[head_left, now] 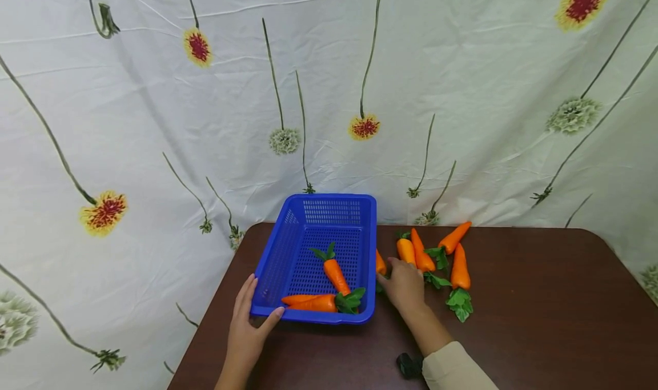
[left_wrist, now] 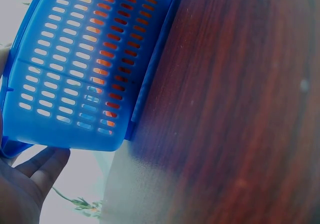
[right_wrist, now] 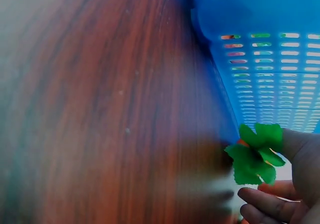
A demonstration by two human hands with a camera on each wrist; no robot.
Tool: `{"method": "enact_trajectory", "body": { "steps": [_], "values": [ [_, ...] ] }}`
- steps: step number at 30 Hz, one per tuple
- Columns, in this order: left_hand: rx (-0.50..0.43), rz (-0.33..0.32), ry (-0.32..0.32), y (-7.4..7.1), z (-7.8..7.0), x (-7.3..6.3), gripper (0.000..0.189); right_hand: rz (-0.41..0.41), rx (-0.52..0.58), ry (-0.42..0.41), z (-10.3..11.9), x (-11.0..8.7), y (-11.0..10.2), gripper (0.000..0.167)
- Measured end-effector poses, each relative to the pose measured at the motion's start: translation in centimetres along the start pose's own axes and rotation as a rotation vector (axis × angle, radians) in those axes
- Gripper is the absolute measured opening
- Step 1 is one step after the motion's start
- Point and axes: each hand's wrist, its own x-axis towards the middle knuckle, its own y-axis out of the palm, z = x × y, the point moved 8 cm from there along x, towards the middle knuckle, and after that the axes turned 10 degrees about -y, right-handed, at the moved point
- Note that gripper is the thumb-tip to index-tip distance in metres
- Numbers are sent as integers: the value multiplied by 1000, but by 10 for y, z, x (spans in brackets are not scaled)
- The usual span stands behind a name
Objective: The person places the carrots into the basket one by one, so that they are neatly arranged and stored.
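A blue plastic basket (head_left: pixel 329 224) with slotted walls stands on the table, holding several orange carrots (head_left: pixel 313 302) with green leaves. My left hand (head_left: pixel 248 324) grips its near left corner, thumb over the near rim and fingers along the left side; the left wrist view shows the fingertips (left_wrist: pixel 52 164) against the wall. Just outside the basket's right wall, my right hand (head_left: pixel 405 284) holds another carrot (head_left: pixel 380 262) between thumb and fingers. In the right wrist view its leaves (right_wrist: pixel 255 156) show by the thumb, while most of its body is hidden.
Several loose carrots (head_left: pixel 460 270) lie to the right of my right hand on the dark brown table (head_left: pixel 540 310). A small black object (head_left: pixel 408 365) is beside my right sleeve. Behind the table hangs a white flowered cloth (head_left: pixel 329 81).
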Motion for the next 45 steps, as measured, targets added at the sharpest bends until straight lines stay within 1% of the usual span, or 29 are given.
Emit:
{"method": "enact_trajectory", "body": {
  "steps": [4, 7, 19, 23, 30, 37, 45],
  "values": [
    [-4, -1, 2, 0, 0, 0, 89, -4, -39, -1, 0, 1, 1, 43],
    [-8, -3, 4, 1, -1, 0, 89, -3, -45, 1, 0, 2, 0, 41],
    [-11, 0, -1, 0, 1, 0, 89, 25, 35, 31, -3, 3, -3, 44],
    [-13, -4, 1, 0, 2, 0, 89, 38, 97, 50, -7, 4, -6, 45],
    [-16, -2, 4, 0, 2, 0, 89, 71, 269, 139, -19, 3, -10, 51],
    [-15, -6, 10, 0, 2, 1, 89, 31, 360, 186, -31, 2, -22, 56],
    [-10, -5, 10, 0, 1, 0, 89, -4, 427, 243, -42, 0, -34, 56]
  ]
}}
